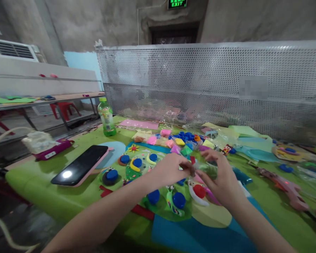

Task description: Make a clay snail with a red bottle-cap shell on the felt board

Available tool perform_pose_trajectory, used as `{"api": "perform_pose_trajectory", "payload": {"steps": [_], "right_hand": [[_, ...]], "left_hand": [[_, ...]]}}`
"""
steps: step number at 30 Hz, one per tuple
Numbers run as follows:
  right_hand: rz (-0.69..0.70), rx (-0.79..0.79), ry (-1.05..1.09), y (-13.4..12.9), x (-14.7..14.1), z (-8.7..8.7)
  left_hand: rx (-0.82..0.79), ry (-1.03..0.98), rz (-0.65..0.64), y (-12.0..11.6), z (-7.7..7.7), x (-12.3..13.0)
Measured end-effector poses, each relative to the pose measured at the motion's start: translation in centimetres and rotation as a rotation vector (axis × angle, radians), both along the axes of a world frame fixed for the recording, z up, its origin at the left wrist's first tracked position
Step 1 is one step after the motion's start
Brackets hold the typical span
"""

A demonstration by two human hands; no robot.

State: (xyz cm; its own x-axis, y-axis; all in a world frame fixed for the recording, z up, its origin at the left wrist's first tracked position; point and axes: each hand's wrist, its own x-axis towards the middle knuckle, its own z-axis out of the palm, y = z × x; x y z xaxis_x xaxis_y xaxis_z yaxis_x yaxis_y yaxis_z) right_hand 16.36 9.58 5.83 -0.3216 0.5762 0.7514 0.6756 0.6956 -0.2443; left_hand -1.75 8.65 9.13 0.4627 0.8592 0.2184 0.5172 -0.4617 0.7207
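My left hand (171, 168) reaches over the craft board, its fingers pinched on the edge of a small clear plastic bag. My right hand (221, 179) is beside it, thumb and fingers curved around the same plastic bag (210, 170), which has something green in it. Under my hands lie snail figures with blue caps, such as a blue cap (179, 200) on a green snail and another blue cap (112, 174) on a dark one. A white snail with a red ball (199, 191) sits just below my right hand.
A phone (81, 166) and a green bottle (107, 117) stand or lie at the left. Several blue caps (185, 136) and clay packets are behind my hands. A pink glue gun (287, 186) lies at the right. A perforated metal screen (200, 84) rises behind the table.
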Motion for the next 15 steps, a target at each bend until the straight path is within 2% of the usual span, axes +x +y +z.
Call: {"api": "perform_pose_trajectory", "payload": {"steps": [2, 4, 10, 15], "right_hand": [[-0.073, 0.128, -0.023, -0.3, -0.2, 0.3], [-0.101, 0.142, -0.100, -0.6, -0.5, 0.3], [0.030, 0.039, -0.156, 0.0, -0.6, -1.0], [0.139, 0.164, -0.200, 1.8, 0.2, -1.9]], "left_hand": [[0.016, -0.027, 0.043, -0.1, 0.0, 0.1], [0.037, -0.042, 0.074, -0.4, -0.1, 0.3], [0.132, -0.006, 0.125, -0.7, -1.4, 0.9], [0.203, 0.087, 0.230, -0.4, -1.9, 0.8]]}}
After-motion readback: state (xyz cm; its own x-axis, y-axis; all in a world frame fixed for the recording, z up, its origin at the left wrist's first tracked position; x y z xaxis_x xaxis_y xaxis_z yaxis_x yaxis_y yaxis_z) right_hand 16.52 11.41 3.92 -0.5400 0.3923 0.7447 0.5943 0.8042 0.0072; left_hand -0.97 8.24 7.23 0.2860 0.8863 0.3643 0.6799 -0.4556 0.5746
